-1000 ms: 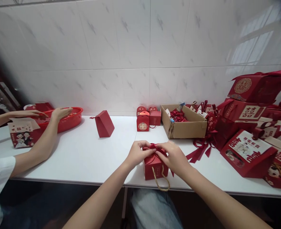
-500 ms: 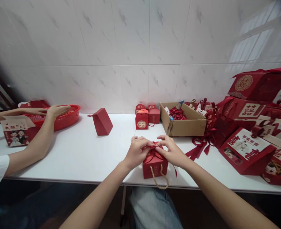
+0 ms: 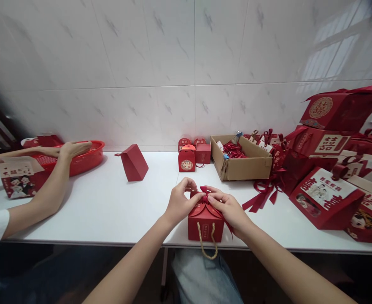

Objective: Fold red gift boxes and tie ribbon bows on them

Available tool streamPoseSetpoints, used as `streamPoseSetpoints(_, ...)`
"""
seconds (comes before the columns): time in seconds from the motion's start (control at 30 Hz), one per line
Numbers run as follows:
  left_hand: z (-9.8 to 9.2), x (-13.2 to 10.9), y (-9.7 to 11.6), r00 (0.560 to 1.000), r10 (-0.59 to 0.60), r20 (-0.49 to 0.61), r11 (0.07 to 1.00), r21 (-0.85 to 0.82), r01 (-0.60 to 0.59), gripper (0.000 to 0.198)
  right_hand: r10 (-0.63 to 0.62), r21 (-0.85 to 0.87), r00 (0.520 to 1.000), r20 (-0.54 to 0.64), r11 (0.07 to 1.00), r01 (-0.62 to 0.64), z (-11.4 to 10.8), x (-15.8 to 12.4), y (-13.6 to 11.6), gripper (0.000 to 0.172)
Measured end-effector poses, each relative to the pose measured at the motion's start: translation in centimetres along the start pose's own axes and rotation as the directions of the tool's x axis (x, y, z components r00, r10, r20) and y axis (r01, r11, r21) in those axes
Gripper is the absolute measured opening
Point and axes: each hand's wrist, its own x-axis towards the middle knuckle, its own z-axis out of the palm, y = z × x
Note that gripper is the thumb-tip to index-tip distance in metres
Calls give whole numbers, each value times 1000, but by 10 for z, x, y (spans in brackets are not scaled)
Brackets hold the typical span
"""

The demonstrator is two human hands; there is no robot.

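A red gift box with a rope handle hanging down its front stands at the table's near edge. On its top is a dark red ribbon gathered into a knot or bow. My left hand reaches over from the left, its thumb and fingers closed at the ribbon. From the right, my right hand pinches the ribbon beside the knot. One ribbon tail hangs at the box's right side, partly behind my right hand.
A cardboard box of red ribbons stands behind, right. Stacked red gift boxes fill the right side. Small red boxes sit by the wall, and a slanted red box left of them. Another person's hands rest over a red basket.
My hands have shifted slightly on the ribbon, and its knot now shows between them. The rope handle has swung a little left. The other person's hands stay over the basket.
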Motion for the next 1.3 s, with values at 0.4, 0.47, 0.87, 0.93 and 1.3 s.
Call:
streamPoseSetpoints(0.4, -13, -11, 15, 974, 27, 227, 988, 142, -61, 10, -50, -252, 993, -108, 968, 21, 0, -11, -7, 33)
streamPoseSetpoints(0.47, -14, -10, 12, 973, 34, 226, 988, 138, -66, 11, -150, -355, 980, -132, 930, 95, -7, -5, -6, 32)
streamPoseSetpoints(0.87, -10, -7, 8, 964, 71, 254, 984, 138, -109, 13, -460, -809, 829, 317, 325, 490, -24, -1, -32, 14)
streamPoseSetpoints(0.93, -9, -6, 8, 962, 70, 263, 983, 147, -112, 13, -389, -840, 857, 337, 287, 461, -29, -7, -42, 19)
streamPoseSetpoints(1.3, -14, -1, 17, 921, 218, 322, 926, 230, -299, 16, -37, -849, 995, 94, 519, 99, -42, 7, -74, 44)
